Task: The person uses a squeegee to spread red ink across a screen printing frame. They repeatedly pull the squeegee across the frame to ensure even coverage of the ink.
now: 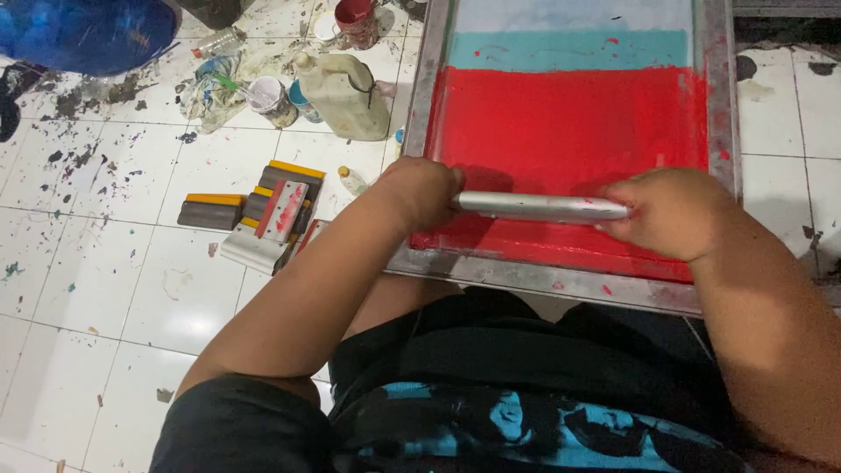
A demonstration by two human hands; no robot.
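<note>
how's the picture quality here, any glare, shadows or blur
Head view: even light; a bright sheen runs along the metal squeegee handle; the left hand casts a soft shadow on the red ink; the floor tiles lower left look washed out; edges are slightly soft.

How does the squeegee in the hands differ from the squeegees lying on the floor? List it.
The held squeegee has a silver metal handle and sits on the red-inked screen; the floor squeegees are dark with yellow edges, stacked on white tile. The left hand and right hand hold one; the others lie untouched. All are long bars.
</note>
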